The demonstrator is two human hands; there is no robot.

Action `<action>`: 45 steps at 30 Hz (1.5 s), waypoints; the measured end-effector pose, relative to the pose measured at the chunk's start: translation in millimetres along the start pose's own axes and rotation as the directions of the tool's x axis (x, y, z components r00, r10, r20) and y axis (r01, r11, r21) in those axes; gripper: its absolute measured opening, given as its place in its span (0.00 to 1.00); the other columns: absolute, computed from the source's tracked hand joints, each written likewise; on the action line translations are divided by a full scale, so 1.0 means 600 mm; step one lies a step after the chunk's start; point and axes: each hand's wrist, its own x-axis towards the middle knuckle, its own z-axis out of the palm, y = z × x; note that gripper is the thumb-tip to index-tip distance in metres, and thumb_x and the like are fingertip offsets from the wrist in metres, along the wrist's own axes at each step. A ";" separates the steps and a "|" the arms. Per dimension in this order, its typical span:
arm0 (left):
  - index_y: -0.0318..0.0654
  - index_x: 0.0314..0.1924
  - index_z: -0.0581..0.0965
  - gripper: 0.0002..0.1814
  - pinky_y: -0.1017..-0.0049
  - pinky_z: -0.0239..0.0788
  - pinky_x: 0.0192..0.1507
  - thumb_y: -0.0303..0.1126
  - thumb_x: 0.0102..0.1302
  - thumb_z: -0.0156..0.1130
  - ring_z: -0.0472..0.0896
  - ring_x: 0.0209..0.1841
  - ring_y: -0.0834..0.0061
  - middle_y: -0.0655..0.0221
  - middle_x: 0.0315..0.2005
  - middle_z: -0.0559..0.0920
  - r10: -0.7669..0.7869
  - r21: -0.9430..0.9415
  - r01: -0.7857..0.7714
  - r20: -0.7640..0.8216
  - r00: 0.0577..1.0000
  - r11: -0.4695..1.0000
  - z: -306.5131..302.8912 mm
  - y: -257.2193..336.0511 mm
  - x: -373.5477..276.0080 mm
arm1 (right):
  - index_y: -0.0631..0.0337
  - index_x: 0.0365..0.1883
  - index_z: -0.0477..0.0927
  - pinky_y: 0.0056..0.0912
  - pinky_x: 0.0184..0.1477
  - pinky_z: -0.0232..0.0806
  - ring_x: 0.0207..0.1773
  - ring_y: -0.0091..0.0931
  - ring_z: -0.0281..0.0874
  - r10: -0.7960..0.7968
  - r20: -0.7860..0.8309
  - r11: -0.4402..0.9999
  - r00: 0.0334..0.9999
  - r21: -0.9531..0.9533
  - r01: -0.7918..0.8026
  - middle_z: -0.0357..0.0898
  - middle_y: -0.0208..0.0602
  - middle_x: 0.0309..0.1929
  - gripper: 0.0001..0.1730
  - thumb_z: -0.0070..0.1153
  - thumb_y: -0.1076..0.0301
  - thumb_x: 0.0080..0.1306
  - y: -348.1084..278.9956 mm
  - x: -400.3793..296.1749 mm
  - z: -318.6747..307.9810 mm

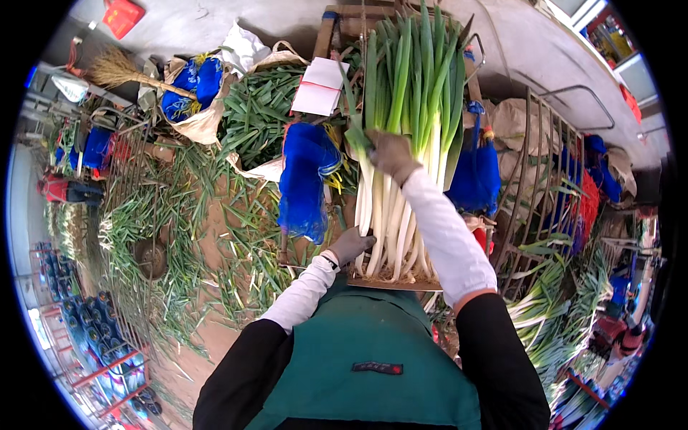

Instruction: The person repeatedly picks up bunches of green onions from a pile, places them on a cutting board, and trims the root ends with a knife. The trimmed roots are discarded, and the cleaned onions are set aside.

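In front of me a thick bundle of long green onions (pixel 400 204) lies on a narrow metal tray (pixel 395 283), roots towards my apron and green leaves pointing away. My gloved right hand (pixel 394 155) reaches across the bundle and grips an onion at its left side, where white turns to green. Lower down, my gloved left hand (pixel 352 245) has its fingers around the white shafts at the bundle's left edge, just above the roots. The right palm and the fingers' undersides are hidden.
Blue mesh bags (pixel 306 183) hang left of the bundle, others (pixel 475 177) right. White cards (pixel 321 86) under a red band sit beyond the left ones. A sack (pixel 263 107) holds cut leaves. A straw broom (pixel 115 67), metal racks (pixel 529 188) and loose onions (pixel 543 317) stand or lie around.
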 end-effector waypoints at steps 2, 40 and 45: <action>0.34 0.49 0.83 0.25 0.61 0.75 0.49 0.53 0.77 0.62 0.82 0.39 0.65 0.59 0.33 0.86 -0.041 -0.026 0.041 -0.014 0.999 0.999 -0.008 -0.001 -0.002 | 0.53 0.66 0.82 0.51 0.56 0.79 0.46 0.47 0.89 -0.017 -0.110 0.994 0.994 0.107 0.028 0.90 0.50 0.45 0.25 0.62 0.58 0.71 -0.004 -0.095 0.068; 0.20 0.59 0.77 0.37 0.52 0.79 0.56 0.52 0.69 0.72 0.87 0.54 0.39 0.32 0.47 0.86 -0.121 0.525 0.223 -0.221 0.968 0.821 -0.005 0.037 0.010 | 0.60 0.55 0.89 0.50 0.57 0.77 0.53 0.50 0.89 0.529 0.202 0.789 0.824 0.242 -0.565 0.89 0.60 0.49 0.30 0.77 0.50 0.60 0.206 -0.465 0.120; 0.26 0.69 0.74 0.37 0.60 0.83 0.50 0.46 0.70 0.73 0.89 0.53 0.52 0.36 0.52 0.86 0.037 -0.001 -0.038 -0.210 0.977 0.999 -0.024 -0.015 -0.028 | 0.58 0.52 0.90 0.51 0.51 0.77 0.47 0.46 0.89 0.592 -0.096 0.803 0.800 0.153 -0.576 0.91 0.52 0.41 0.25 0.76 0.52 0.61 0.109 -0.431 0.044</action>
